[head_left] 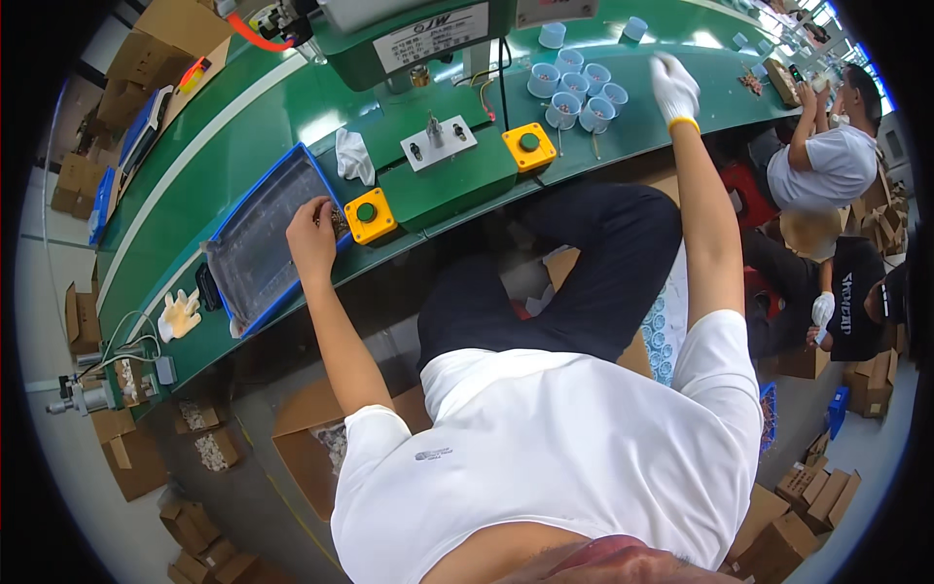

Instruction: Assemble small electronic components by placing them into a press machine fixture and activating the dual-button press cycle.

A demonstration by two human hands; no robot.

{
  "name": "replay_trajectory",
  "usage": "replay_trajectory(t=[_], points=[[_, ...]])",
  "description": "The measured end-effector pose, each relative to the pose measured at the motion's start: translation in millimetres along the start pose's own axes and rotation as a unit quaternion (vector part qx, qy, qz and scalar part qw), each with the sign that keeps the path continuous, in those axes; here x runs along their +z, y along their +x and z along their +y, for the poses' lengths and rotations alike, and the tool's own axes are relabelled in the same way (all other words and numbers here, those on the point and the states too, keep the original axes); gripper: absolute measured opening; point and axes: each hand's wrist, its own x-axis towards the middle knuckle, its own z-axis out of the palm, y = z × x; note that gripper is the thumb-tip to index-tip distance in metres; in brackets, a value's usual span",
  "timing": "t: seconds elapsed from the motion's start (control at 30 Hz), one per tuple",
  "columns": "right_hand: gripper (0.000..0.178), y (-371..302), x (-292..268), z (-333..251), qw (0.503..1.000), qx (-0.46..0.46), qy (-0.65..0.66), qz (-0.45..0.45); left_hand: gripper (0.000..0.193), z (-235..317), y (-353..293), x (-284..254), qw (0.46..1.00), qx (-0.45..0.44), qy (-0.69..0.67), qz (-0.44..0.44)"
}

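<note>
My bare left hand (pixel 313 236) is at the right end of a blue-rimmed tray (pixel 251 209). Its fingers are bent down against a small heap of brass-coloured parts (pixel 339 224); what is between them is hidden. My right hand (pixel 675 90), in a white glove, is over the green bench to the right of several pale blue cups (pixel 574 86). Its fingers are curled closed, and anything in them is too small to make out. The cups hold small reddish bits. Between my hands stands a green press (pixel 428 58) with a metal fixture plate (pixel 438 143) below it.
Yellow boxes with green buttons, one left (pixel 370 214) and one right (pixel 529 146), flank the press base. A crumpled white cloth (pixel 354 156) lies by the tray, and a pale glove (pixel 179 315) farther left. Other people (pixel 822 161) sit at the right. Cardboard boxes (pixel 131 462) stand around.
</note>
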Motion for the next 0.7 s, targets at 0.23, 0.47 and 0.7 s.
replay_trajectory(t=[0.23,0.47,0.7], points=[[0.062,5.3,-32.7,135.3,0.962,0.039,-0.268,-0.029,0.018,7.4,6.0,7.2,1.000,0.020,0.018,0.007],[0.047,12.7,-7.6,121.6,0.944,0.006,-0.327,-0.038,0.014,5.9,-12.5,0.9,0.999,0.022,0.036,0.005],[0.039,-26.1,1.3,17.4,0.995,-0.009,0.067,0.077,0.013,-4.4,-9.3,-3.1,0.998,0.044,0.022,0.029]])
